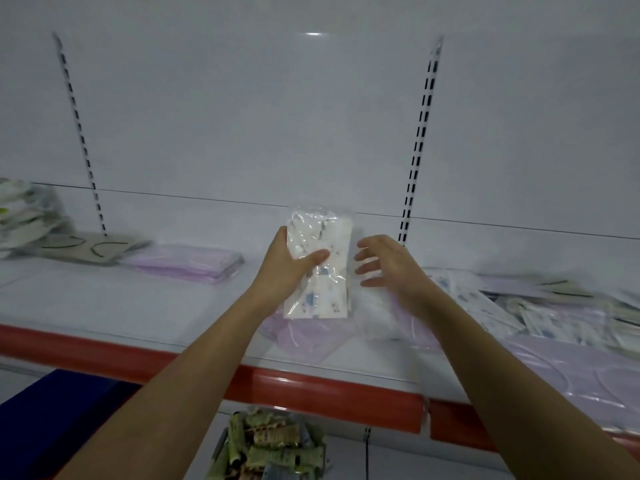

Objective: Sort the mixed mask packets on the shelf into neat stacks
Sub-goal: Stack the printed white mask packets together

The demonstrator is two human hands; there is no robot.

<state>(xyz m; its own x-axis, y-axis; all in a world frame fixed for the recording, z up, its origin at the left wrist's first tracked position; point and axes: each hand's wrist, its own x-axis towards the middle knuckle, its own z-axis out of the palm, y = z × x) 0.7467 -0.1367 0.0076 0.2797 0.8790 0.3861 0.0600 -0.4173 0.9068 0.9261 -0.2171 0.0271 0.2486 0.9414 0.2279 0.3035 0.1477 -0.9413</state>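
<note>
- Mask packets are spread along the white shelf (104, 306), and the head view, the only one, shows a printed white packet (320, 268) held upright above its middle.
- Left hand (294, 268) grips that packet from its left edge, thumb curled across the front, the other fingers hidden behind it.
- Right hand (388, 265) hovers just beside the packet's right edge, fingers spread and lightly bent, holding nothing; I cannot tell whether a fingertip touches the plastic.
- Under the hands lies a loose purple packet (304, 337); to the right a mixed heap (554, 306) of printed and purple packets remains unsorted.
- At the left sit a purple stack (194, 263), a flat beige packet (86, 247) and a leaning pile (27, 216) at the frame's edge.
- Judged step: one packet is picked out and awaits placing, with much of the sorting left.
- Next move likely needs choosing a spot for printed packets and laying this one flat, edges squared; no printed stack is clearly visible yet.
- Slippery film could let it slide.
</note>
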